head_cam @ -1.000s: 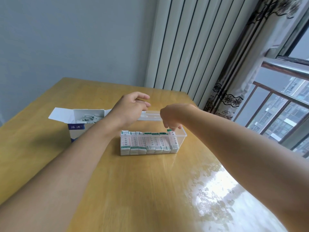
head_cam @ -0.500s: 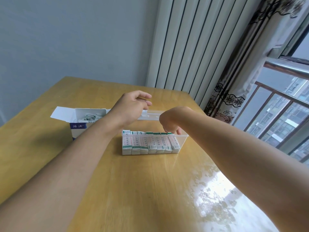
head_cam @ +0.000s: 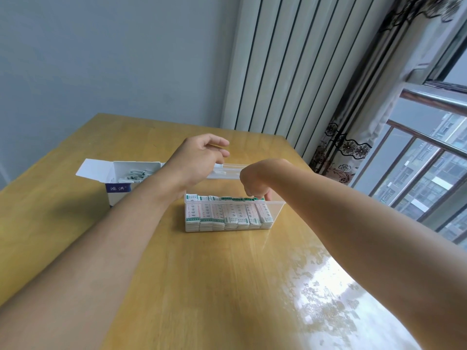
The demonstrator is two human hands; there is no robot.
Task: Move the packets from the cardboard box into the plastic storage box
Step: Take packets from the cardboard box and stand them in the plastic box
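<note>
A clear plastic box [head_cam: 233,215] at mid-table holds a tight row of white packets [head_cam: 228,216] with green bands, standing on edge, the rightmost ones leaning. The right hand [head_cam: 254,181] dips into the box's right end, fingers curled down onto the packet tops; whether it pinches one cannot be told. The left hand [head_cam: 199,160] hovers behind the box at its raised clear lid [head_cam: 227,171], fingers loosely bent around the lid's edge. To the left stands the open cardboard box [head_cam: 118,178], white with a blue label, loose packets still inside, partly hidden by the left forearm. The wooden table [head_cam: 202,286] gleams with window glare beside a radiator [head_cam: 285,66] and curtain [head_cam: 353,122].
</note>
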